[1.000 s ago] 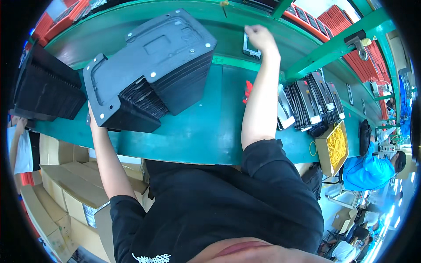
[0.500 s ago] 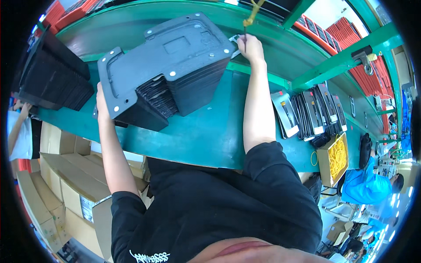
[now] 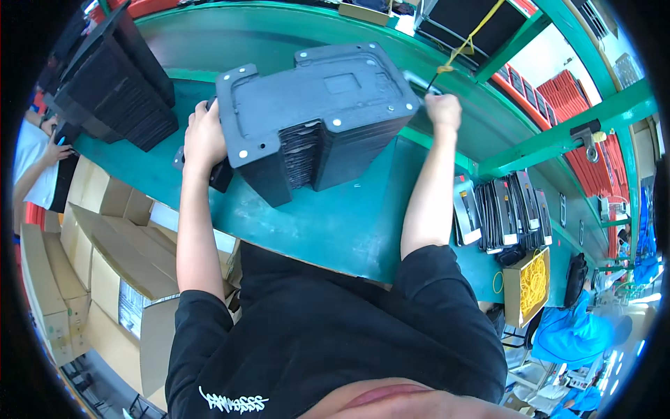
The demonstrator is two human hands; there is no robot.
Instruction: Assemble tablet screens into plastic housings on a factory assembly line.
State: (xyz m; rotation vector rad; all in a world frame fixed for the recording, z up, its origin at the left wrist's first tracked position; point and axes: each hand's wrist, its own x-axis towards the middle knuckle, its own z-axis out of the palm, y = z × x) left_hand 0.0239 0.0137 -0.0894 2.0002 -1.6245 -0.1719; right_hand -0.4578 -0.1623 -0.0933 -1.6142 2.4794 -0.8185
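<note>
A tall stack of black moulded trays [image 3: 289, 105] stands on the green bench, its top tray studded with small pale discs. My left hand [image 3: 204, 140] is closed at the stack's left end, beside a black block-like piece [image 3: 222, 174]; what its fingers grip is hidden. At the far right corner my right hand [image 3: 444, 112] is a closed fist, next to a slim silver piece [image 3: 419, 82] that lies against the stack. A yellow cord [image 3: 460, 49] hangs from above, its dark lower end close to that fist. What the fist holds is unclear.
Another black tray stack [image 3: 115, 91] stands left, near another person's hand [image 3: 57, 150]. To the right are several flat dark packs [image 3: 499, 213] and a carton of yellow bands [image 3: 515, 286]. A green frame post [image 3: 551, 136] crosses the right side. Open cartons [image 3: 115, 244] stand below left.
The view has shifted, so the bench and stack appear lower and farther right. My left hand now shows more fully at the stack's left end. My right hand stays closed by the far corner.
</note>
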